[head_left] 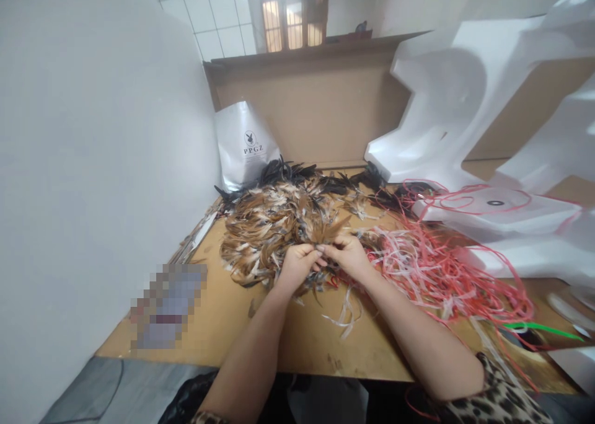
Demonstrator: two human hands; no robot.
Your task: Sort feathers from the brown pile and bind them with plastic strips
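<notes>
Brown feathers (pixel 320 233) are being pinched between your two hands at the near edge of the feather pile (pixel 274 225).
Your left hand (pixel 299 264) and right hand (pixel 348 255) are both closing fingertips on the small bunch; keep quills aligned while the red string (pixel 432 269) is lying just right on the wooden table (pixel 307 343).

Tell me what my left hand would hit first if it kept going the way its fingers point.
Probably the right hand: the left hand points right, fingertips nearly touching it over the brown feather pile. Depth is unclear.
</notes>
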